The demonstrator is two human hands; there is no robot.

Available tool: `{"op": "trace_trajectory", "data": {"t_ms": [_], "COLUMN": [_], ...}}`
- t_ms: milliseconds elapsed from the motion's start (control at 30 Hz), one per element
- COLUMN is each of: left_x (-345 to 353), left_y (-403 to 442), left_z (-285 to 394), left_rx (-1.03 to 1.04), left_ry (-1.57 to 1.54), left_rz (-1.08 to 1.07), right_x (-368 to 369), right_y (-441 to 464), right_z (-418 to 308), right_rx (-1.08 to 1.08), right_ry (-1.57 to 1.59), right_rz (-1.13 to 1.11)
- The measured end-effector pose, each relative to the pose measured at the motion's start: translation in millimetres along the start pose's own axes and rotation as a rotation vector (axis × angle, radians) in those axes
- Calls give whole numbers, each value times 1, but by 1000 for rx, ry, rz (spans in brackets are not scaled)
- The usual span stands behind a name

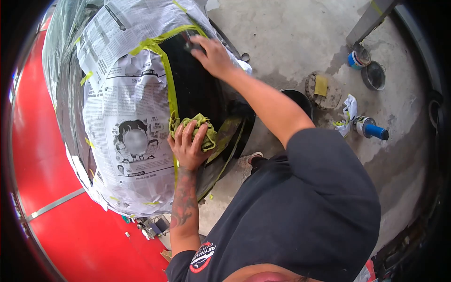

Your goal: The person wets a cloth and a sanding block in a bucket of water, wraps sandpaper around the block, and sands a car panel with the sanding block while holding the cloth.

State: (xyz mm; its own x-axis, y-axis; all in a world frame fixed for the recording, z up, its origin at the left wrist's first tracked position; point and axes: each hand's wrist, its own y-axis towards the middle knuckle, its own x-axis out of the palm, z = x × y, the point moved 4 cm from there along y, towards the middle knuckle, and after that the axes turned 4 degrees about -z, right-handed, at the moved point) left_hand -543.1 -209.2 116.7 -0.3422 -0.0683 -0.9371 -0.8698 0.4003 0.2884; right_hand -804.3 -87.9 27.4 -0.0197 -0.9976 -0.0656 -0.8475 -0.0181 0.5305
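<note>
A black panel (pixel 190 80) lies exposed between strips of yellow-green tape (pixel 170 89) and newspaper (pixel 127 103) that covers the surface around it. At the lower end of the panel, my left hand (pixel 189 145) is closed on a crumpled yellow-green cloth (pixel 206 134), which rests against the taped edge. Near the panel's upper end is my right hand (pixel 211 56). Its fingers reach over the black surface; the fingertips are blurred, and whether anything small is between them cannot be made out.
On the concrete floor at the right are a dark basin (pixel 298 101), a yellow pad (pixel 321 85) on a round slab, a blue-labelled can (pixel 359 58), a metal bowl (pixel 374 75), a crumpled cloth (pixel 350 110) and a blue bottle-like object (pixel 377 132). A post (pixel 371 21) stands beyond.
</note>
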Motion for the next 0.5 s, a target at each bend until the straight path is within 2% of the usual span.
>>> {"op": "trace_trajectory", "data": {"t_ms": [33, 133, 333, 400, 500], "left_x": [1, 1, -5, -1, -1], "left_y": [-1, -3, 1, -1, -2], "left_z": [0, -2, 1, -1, -1], "left_rx": [2, 2, 0, 6, -2], "left_ry": [5, 6, -34, -9, -7], "left_rz": [7, -18, -39, -32, -19], "right_x": [6, 9, -41, -40, -9], "right_y": [22, 8, -136, -116, -31], "right_z": [5, -1, -100, -94, -44], "right_rx": [25, -24, -65, -93, -91], "right_ry": [-52, -163, -279, -250, -215], "right_rz": [-5, 59, -154, -177, -26]}}
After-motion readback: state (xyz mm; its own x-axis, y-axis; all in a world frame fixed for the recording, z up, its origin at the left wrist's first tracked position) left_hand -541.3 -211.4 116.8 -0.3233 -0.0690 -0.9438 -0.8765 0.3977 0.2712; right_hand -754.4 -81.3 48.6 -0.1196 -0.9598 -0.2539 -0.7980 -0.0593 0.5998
